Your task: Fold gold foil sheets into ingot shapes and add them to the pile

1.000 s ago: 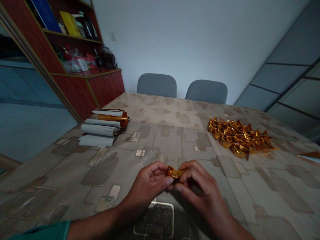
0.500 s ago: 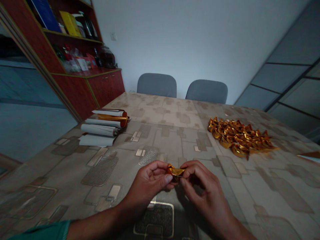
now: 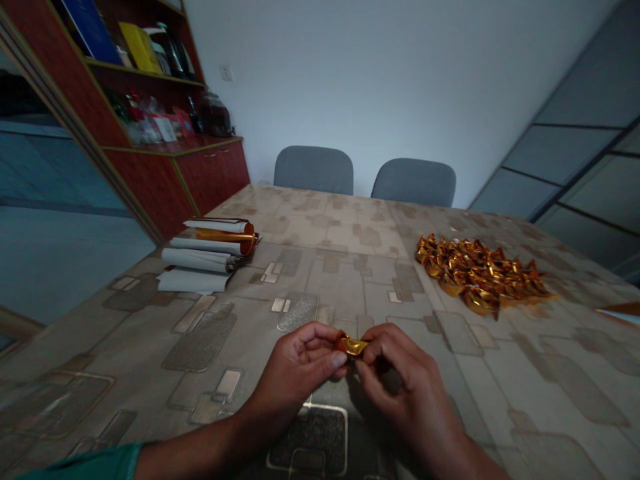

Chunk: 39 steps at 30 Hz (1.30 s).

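A small gold foil paper ingot (image 3: 354, 346) is held between my two hands, just above the near part of the table. My left hand (image 3: 307, 357) pinches its left end, thumb in front and fingers curled behind. At the other end, the thumb and fingers of my right hand (image 3: 400, 367) close on the right tip. The ingot's shiny curved front shows between the fingertips; its ends are covered by them. Off to the right lies a cluster of similar gold paper ingots (image 3: 480, 270), packed in rows.
Curled sheets of gold-faced paper with white backs (image 3: 205, 257) lie at the left of the patterned table (image 3: 330, 280). Another piece of paper (image 3: 623, 312) lies at the right edge. Two grey chairs (image 3: 313, 169) stand behind the table, and a red cabinet (image 3: 200, 173) is at the back left.
My right fingers have shifted slightly along the ingot's right end. The ingot has tilted a little between my hands. My left hand keeps its pinch, and the things on the table lie unchanged.
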### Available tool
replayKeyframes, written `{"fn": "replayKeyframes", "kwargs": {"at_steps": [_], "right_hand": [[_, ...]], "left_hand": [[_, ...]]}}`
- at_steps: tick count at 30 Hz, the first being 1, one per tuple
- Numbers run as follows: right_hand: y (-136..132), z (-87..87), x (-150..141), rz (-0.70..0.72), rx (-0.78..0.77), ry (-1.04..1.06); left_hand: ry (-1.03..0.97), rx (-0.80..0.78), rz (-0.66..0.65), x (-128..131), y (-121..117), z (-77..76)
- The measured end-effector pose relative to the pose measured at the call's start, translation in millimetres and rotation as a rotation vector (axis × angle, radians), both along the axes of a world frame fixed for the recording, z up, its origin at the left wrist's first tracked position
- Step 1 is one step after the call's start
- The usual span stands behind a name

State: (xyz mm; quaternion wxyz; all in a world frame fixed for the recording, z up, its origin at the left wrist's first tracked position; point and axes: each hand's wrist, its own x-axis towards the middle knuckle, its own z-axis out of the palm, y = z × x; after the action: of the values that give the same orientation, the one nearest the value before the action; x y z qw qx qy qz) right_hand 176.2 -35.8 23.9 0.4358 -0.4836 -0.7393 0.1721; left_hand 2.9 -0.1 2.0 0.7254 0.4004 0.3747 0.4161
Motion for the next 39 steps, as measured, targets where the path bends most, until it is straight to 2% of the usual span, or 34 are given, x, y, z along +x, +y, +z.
{"fn": "replayKeyframes", "kwargs": {"at_steps": [8,16,23,29,34,39], "right_hand": [[2.1,-0.8,0.8,-0.016,0.055,-0.018],[-1.3,1.4,3.1,0.077,-0.001,0.06],[-0.1,-0.8,3.4,0.082,0.01,0.089],[0.8,0.0,0.7,0.082,-0.073,0.201],[1.1,-0.8,1.7,0.062,-0.192,0.335],[0.5,-5.8,2.2,0.03,-0.23,0.295]], "left_hand": [[-0.005,-0.021,0.012,0.6,-0.5,2.4],[0.024,-0.006,0.009,-0.6,-0.6,4.4],[0.006,0.024,-0.024,-0.8,-2.1,2.3],[-0.005,0.044,-0.04,-0.6,-2.5,3.0],[-0.015,-0.01,-0.013,-0.6,-1.7,3.7],[-0.019,0.044,-0.023,-2.2,-5.8,-1.0]]}}
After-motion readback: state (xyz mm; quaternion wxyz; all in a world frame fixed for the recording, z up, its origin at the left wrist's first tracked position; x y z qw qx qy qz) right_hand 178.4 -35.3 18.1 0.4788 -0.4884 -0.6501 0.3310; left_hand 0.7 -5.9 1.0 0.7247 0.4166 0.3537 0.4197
